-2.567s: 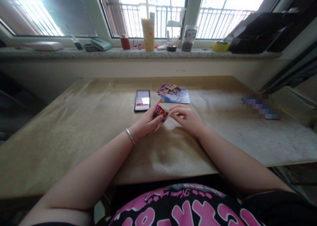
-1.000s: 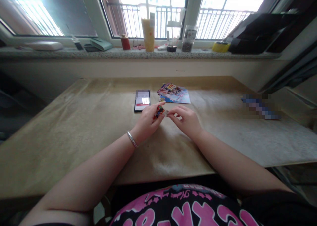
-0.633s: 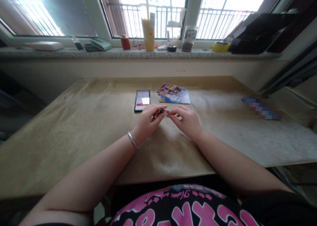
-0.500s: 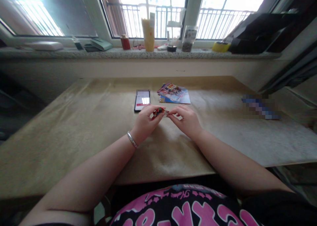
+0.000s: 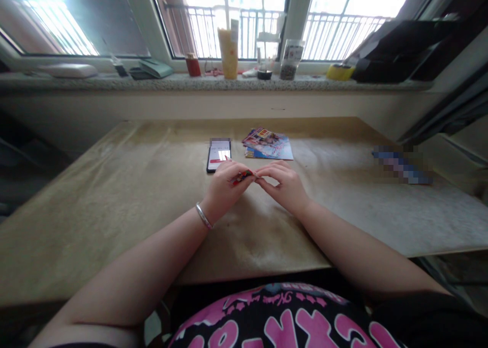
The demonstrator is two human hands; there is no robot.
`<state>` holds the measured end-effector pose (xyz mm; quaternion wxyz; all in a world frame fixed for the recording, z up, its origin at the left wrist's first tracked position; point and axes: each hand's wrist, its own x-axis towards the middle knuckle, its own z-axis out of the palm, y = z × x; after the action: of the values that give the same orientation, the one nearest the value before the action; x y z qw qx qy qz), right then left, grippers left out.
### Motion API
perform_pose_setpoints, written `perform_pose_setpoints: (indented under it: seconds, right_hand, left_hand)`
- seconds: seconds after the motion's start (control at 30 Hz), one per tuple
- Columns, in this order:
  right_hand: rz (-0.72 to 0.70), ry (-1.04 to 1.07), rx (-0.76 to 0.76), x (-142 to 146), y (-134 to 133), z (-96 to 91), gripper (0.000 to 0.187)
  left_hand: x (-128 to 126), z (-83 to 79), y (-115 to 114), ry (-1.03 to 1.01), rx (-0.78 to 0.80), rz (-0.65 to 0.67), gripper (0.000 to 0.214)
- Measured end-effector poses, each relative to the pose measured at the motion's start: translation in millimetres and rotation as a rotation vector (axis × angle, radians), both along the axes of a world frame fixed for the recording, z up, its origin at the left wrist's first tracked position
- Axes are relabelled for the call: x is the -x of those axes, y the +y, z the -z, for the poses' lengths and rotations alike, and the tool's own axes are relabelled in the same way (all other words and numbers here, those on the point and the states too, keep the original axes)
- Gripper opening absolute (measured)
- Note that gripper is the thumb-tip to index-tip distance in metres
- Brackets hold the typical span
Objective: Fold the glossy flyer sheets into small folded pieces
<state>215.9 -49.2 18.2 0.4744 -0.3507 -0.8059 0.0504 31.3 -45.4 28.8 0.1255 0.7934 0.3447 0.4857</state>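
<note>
Between the thumb and fingers of my left hand (image 5: 229, 182) is a small multicoloured piece (image 5: 242, 176) with red, green and dark patches. The hand covers much of it, so its kind cannot be made out. My right hand (image 5: 285, 182) meets the piece's right end, thumb and fingertips pinched together. Whatever lies in that pinch is hidden. Just beyond my left fingers a phone (image 5: 219, 152) lies face up with its screen lit. A fanned stack of printed cards or booklets (image 5: 269, 143) lies past my hands, slightly right.
The table (image 5: 133, 200) has a tan cover. Near its right side lies a blurred blue item (image 5: 400, 165). Along the windowsill (image 5: 171, 83) stand a yellow cup (image 5: 229, 55), a red jar (image 5: 192, 64), a clear container (image 5: 292, 60) and a black bag (image 5: 396, 53).
My right fingertips have closed in on the right end of the piece, covering the pale bit that showed there. The piece has tilted slightly in my left hand.
</note>
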Motion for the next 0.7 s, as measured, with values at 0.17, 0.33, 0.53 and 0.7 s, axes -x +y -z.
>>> perform_pose_setpoints:
  seconds: [0.17,0.33,0.53,0.7]
  right_hand:
    - [0.012,0.005,0.026,0.7,0.0,0.2,0.012]
    - [0.029,-0.009,0.037,0.1,-0.8,-0.5,0.014]
    - [0.035,-0.025,0.029,-0.4,-1.9,-2.3,0.015]
    - [0.04,-0.011,0.047,0.0,0.1,0.2,0.011]
  left_hand:
    - [-0.4,-1.9,0.9,0.0,-0.032,0.005,0.01]
    - [1.9,-3.7,0.9,0.031,0.022,0.045,0.011]
    - [2.1,-4.7,0.5,0.004,-0.004,0.032,0.012]
    - [1.2,-2.1,0.4,-0.061,-0.009,0.046,0.008]
